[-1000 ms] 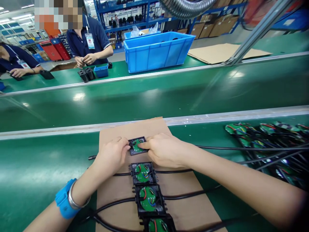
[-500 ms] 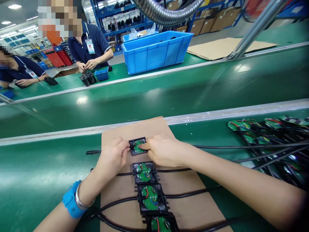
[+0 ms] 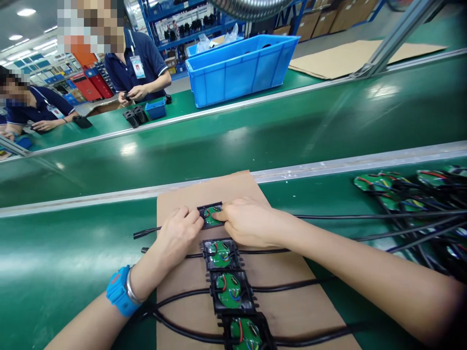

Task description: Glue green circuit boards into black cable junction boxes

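At the top of a row of black plastic housings, one housing [image 3: 200, 209] holds a green circuit board [image 3: 209, 219]. My left hand [image 3: 179, 229] is closed at its left edge, fingertips on the black cable [image 3: 150, 231] where it meets the housing; the exact grip is hidden. My right hand [image 3: 250, 222] curls around the right edge, its index finger pressed onto the board. Below lie more housings with boards and red and blue wires: an upper one [image 3: 221, 254], a middle one [image 3: 231, 290] and a lower one [image 3: 248, 334], each with cables out both sides.
Brown cardboard [image 3: 288, 311] lies under the row on the green bench [image 3: 73, 262]. A heap of wired circuit boards [image 3: 401, 194] and cables sits at the right. Across a metal rail [image 3: 306, 171], a blue bin [image 3: 241, 73] stands near co-workers [image 3: 140, 73].
My left hand has shifted slightly, its fingers now closer over the housing's left edge. My right index finger stays on the board. The whole view has moved a little.
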Tool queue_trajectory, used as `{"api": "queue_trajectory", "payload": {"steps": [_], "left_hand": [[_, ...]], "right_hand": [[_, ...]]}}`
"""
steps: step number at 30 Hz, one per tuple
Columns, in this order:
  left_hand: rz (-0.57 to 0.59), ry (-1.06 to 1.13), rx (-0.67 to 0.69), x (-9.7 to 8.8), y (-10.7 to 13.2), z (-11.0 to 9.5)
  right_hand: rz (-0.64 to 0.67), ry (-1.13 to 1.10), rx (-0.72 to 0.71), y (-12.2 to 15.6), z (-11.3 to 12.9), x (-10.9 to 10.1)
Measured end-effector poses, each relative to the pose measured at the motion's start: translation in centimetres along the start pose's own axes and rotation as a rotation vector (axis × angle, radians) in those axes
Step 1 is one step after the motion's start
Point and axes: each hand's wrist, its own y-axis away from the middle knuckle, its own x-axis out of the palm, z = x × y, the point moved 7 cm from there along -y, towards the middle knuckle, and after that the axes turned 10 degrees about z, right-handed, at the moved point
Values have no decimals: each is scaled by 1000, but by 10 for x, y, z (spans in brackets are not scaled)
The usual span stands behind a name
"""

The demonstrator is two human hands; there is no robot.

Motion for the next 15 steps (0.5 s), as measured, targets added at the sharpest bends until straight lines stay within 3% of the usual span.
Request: {"api": "queue_trajectory", "payload": {"steps": [6, 9, 12, 15], "left_hand": [[-156, 130, -118, -11, 14, 22], [-250, 246, -91, -18, 12, 19], [-182, 333, 59, -15, 1, 1], [-86, 321, 97, -4, -8, -8]], "right_hand": [[-19, -58, -20, 4, 1, -5], [-26, -115, -88, 12, -1, -12], [-38, -179, -88, 20, -11, -17], [-49, -191, -63, 24, -18, -18]]}}
